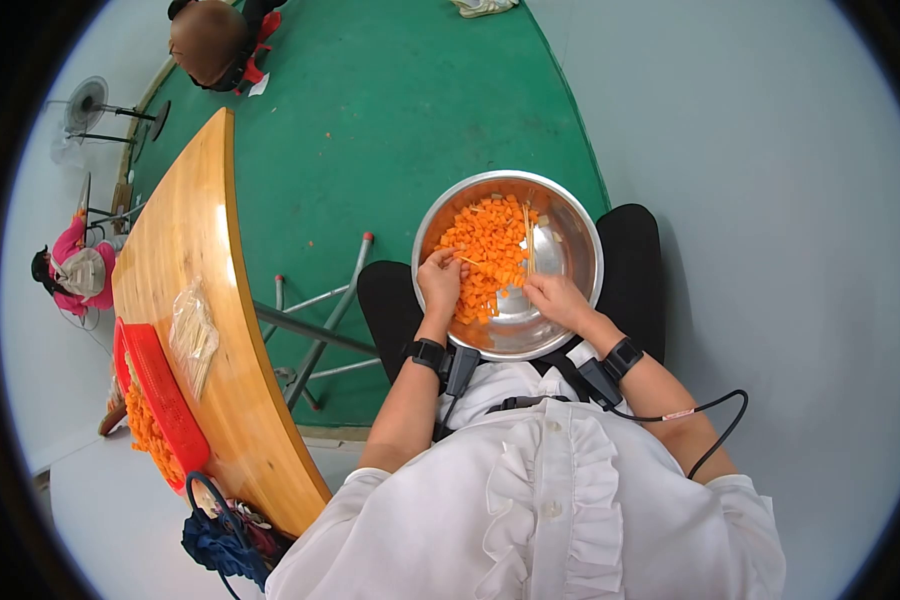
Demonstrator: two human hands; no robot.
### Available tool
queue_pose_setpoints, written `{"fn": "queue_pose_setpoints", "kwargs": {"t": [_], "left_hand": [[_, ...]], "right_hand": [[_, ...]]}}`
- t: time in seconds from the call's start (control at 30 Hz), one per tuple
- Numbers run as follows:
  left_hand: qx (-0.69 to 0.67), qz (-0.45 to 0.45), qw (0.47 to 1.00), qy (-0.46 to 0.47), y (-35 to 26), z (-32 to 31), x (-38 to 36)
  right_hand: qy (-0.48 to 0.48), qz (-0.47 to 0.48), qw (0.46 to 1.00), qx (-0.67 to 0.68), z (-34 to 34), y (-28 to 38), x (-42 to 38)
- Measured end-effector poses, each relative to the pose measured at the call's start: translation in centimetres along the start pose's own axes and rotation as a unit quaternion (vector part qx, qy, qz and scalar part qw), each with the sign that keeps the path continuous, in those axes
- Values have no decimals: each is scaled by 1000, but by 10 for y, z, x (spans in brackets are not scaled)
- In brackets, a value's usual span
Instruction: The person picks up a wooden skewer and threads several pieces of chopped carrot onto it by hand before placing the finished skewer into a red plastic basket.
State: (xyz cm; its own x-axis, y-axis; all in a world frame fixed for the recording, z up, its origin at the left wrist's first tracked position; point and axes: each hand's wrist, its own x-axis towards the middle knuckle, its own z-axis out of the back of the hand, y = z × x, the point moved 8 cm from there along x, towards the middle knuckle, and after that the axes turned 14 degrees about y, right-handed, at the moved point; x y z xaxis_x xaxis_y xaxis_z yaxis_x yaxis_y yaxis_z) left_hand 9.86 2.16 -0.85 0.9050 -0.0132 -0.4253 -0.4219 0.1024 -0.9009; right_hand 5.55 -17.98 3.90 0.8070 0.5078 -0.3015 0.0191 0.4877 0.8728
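White shirt: the wearer's ruffled white shirt (555,500) fills the near side of the steel bowl (570,228).
Wrist straps: a black strap (427,354) on the left wrist and another strap (624,357) on the right, both just outside the bowl's near rim.
Left hand: the left hand (440,284) reaches over the bowl's left part, thumb and fingertips together on a thin stick (472,262) that points in over the orange cubes.
Right hand: the right hand (562,302) reaches over the bowl's near right part, fingers curled together beside the lower end of some loose sticks (528,235); whether they grip these, I cannot tell.
Orange cubes: the orange cubes (483,230) are heaped inside the bowl, mostly in its left half.
Dark trousers: the dark trousers (630,275) show on both sides of the bowl.
Wooden table: the wooden table (175,225) stands left of the bowl, bearing a clear bag of sticks (194,335).
Red basket: the red basket (173,400), with orange pieces (148,432) in it, is left of the bowl, at the table's far-left side.
Green floor: the green floor (400,130) spreads beyond the bowl.
Others: a person in pink (82,262) and a standing fan (87,102) are far left of the bowl.
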Motion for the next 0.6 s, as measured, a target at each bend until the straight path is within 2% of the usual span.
{"fn": "queue_pose_setpoints", "kwargs": {"t": [0.13, 0.6], "left_hand": [[-19, 11, 1000, -17, -1, 0, -3], [85, -26, 995, -40, -5, 3, -6]], "right_hand": [[3, -13, 1000, -22, 1, 5, -1], [14, -12, 999, -42, -1, 5, 0]]}}
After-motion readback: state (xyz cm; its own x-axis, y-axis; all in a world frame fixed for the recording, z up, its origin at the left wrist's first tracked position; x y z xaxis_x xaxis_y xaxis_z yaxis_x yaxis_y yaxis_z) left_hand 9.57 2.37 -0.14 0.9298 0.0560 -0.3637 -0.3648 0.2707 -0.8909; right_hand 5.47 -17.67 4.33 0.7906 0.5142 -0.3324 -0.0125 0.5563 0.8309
